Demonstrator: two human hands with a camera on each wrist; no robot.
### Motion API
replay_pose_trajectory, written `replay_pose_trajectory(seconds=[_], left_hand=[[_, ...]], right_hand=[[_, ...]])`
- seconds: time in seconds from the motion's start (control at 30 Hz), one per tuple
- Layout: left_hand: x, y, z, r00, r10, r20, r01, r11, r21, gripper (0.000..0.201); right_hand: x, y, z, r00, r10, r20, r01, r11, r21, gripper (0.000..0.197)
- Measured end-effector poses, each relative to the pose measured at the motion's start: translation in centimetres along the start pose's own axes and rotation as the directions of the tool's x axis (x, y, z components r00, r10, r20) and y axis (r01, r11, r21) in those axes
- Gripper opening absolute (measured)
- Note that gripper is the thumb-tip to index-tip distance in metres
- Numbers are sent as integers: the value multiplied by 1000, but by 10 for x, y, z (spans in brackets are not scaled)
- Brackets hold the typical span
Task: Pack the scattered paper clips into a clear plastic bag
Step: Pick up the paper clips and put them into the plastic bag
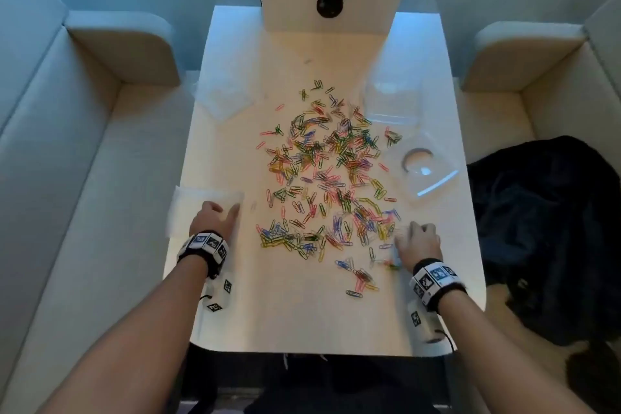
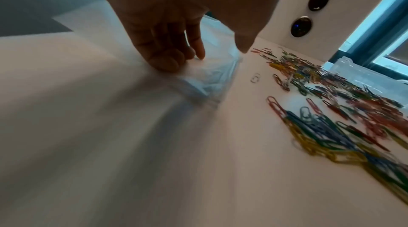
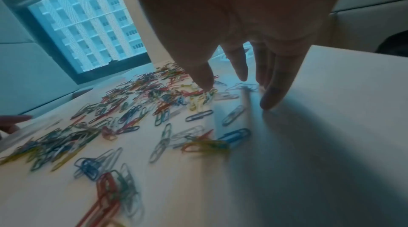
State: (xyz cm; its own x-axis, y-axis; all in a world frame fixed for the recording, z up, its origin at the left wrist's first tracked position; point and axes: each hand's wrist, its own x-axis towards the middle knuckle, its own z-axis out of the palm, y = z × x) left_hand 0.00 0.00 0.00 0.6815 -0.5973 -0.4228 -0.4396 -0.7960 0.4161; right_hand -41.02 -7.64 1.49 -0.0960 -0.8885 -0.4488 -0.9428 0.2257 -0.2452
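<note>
Left hand [image 2: 167, 26] has its fingers [image 2: 164, 61] curled, pinching the bag [image 2: 212, 75]; right hand [image 3: 240, 26] fingers [image 3: 272, 94] spread loose, touching clips [image 1: 322, 175] on the worktop [image 1: 292, 319].

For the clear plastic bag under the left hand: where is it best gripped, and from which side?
Probably at the clear plastic bag's crumpled, raised edge facing the paper clips, pinched from above by the left hand, whose fingers already rest there. The rest lies flat on the table, offering nothing to pinch.
</note>
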Motion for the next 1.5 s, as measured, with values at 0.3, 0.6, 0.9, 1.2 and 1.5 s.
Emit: replay_pose_trajectory(seconds=[0.3,0.6,0.9,1.2,1.5], left_hand=[[-29,0,8,998,55,20,-56,996,75,31],[-61,-4,6,993,2,118,30,963,-270,26],[-111,16,-7,980,174,98,-125,918,-377,24],[-138,56,26,941,306,148,-236,900,-366,24],[-150,67,32,914,402,48,-340,827,-448,18]], right_hand=[[-3,-40,23,982,-189,-5,188,978,-86,52],[-2,-25,32,856,-516,28,505,825,-255,18],[5,-24,-7,995,-92,35,55,815,577,11],[-65,-111,-25,797,-465,386,-302,246,921,28],[-68,-130,-3,856,-375,356,-156,468,870,12]])
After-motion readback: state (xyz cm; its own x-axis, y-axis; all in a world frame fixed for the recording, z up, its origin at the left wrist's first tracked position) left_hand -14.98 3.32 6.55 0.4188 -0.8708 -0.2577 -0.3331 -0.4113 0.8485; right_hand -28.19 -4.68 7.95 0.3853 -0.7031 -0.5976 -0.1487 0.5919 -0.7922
